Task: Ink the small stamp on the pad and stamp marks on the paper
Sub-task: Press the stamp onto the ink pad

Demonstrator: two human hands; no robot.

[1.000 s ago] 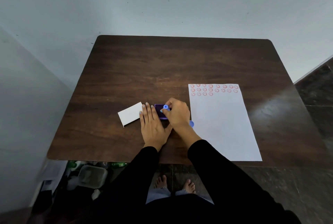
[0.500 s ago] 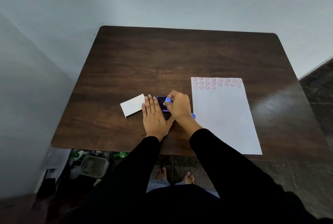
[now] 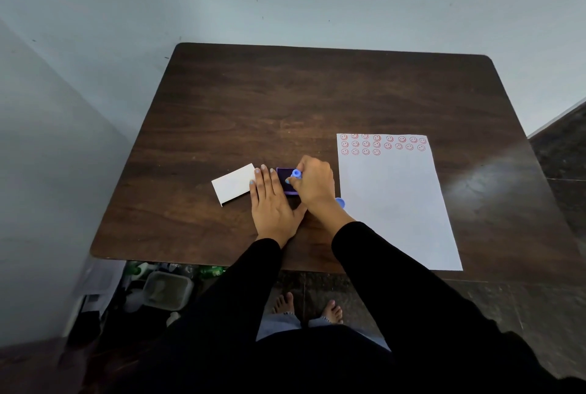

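Floor clutter, far left: under the table's near-left edge lie a grey plastic tub (image 3: 167,290) and green bottles (image 3: 211,271); any labels are too small to read.
White card: a blank white card or lid (image 3: 234,183) lies flat on the dark wooden table (image 3: 317,98), just left of the left hand; no writing shows on it.
Left hand: the left hand (image 3: 272,203) lies flat, palm down, fingers straight and together, touching the left edge of the ink pad.
Ink pad: a small dark purple ink pad (image 3: 287,181) sits between the two hands, partly covered by the right one.
Small stamp: the blue small stamp (image 3: 296,174) stands on the pad, pinched at its top.
Right hand: the right hand (image 3: 315,185) is closed, fingertips clamped on the stamp.
Blue piece: a small round blue piece (image 3: 340,202) lies beside the right wrist at the paper's edge.
Paper: a white paper (image 3: 396,203) lies right of the hands; along its far edge run rows of red smiley-face marks (image 3: 377,144), the third row only four long. No words or brand can be read.
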